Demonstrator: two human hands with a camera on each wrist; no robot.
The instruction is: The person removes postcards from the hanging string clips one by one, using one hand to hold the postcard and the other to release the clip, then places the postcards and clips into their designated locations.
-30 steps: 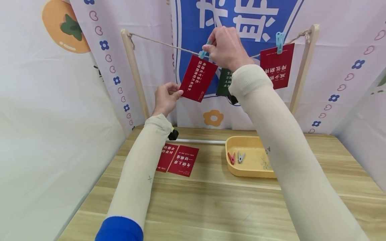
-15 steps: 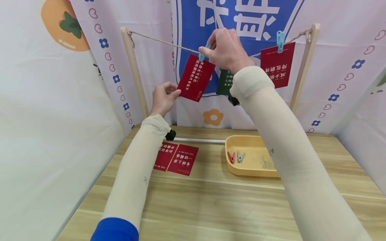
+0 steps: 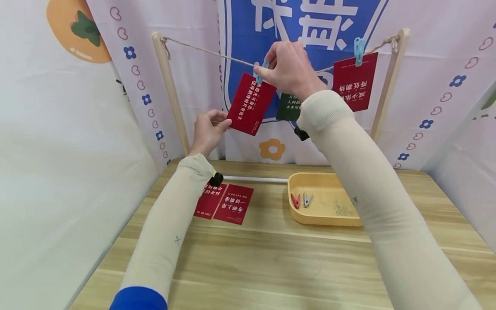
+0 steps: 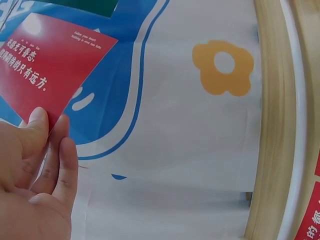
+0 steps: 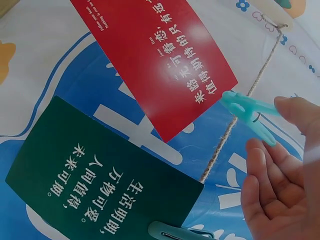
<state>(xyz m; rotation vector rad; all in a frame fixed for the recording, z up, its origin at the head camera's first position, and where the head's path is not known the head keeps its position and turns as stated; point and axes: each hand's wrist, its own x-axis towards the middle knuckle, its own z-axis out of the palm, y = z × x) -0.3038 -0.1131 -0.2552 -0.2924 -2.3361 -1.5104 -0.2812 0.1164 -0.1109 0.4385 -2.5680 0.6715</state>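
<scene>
My left hand [image 3: 209, 131] pinches the lower left corner of a red card [image 3: 249, 105] printed with white characters, thumb on its front. My right hand [image 3: 290, 66] holds a light-blue clothespin [image 5: 245, 110] by its handles, thumb on one side and fingers on the other. The clothespin's nose sits at the card's top edge, right by the twine [image 5: 220, 147]. The card hangs tilted in front of the backdrop. Beside it, a green card [image 5: 95, 175] hangs under a teal clothespin [image 5: 177, 232]; my right wrist partly covers that card in the head view.
Another red card [image 3: 360, 82] hangs at right from a blue clothespin [image 3: 359, 51]. Wooden posts [image 3: 170, 94] carry the twine. Two red cards [image 3: 234, 204] lie on the wooden table [image 3: 271, 267]. A yellow tray [image 3: 325, 219] holds a red clothespin [image 3: 296, 201] and a grey clothespin [image 3: 308, 199].
Both hands have lowered slightly with the red card and its clothespin. The clothespin now stands more upright. Both hands keep their grips.
</scene>
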